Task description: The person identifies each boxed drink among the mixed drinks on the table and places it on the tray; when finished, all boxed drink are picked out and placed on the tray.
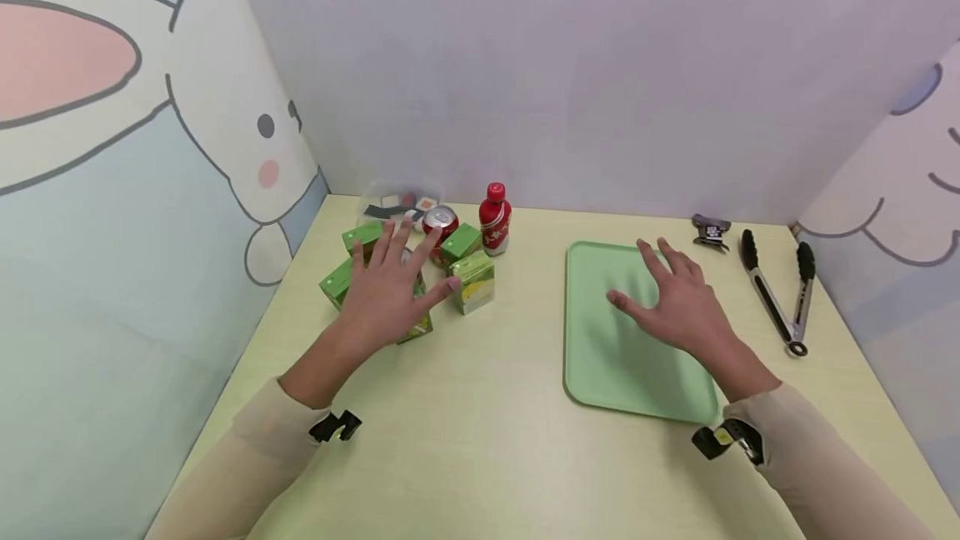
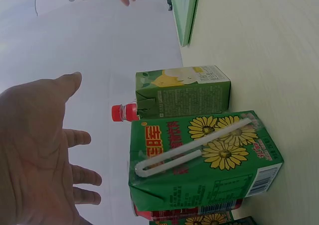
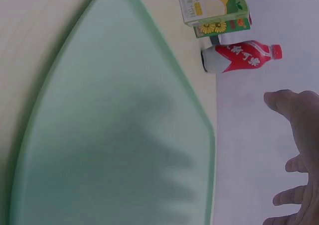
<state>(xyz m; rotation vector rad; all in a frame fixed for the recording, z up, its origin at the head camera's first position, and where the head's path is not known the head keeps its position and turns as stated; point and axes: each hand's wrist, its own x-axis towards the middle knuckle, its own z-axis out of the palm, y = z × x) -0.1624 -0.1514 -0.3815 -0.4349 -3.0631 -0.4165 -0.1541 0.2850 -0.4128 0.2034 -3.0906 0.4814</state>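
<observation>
My left hand [image 1: 386, 298] hovers with spread fingers over a cluster of green drink cartons, hiding part of it. In the left wrist view, a carton with yellow flowers and a white straw [image 2: 214, 155] stands in front of a pear-pictured carton [image 2: 184, 90]. A red soda can [image 1: 441, 227] and a red-capped bottle [image 1: 495, 219] stand behind the cartons. Above the light green tray [image 1: 600, 373] my right hand [image 1: 686, 311] is held with fingers apart, its shadow falling on the tray. Neither hand holds anything.
Black-tipped metal tongs [image 1: 776, 307] lie spread at the right, beside a small black packet [image 1: 711, 232]. A clear container with small pieces [image 1: 390, 205] sits at the back left. Walls border the table [image 1: 487, 440] at the back and both sides.
</observation>
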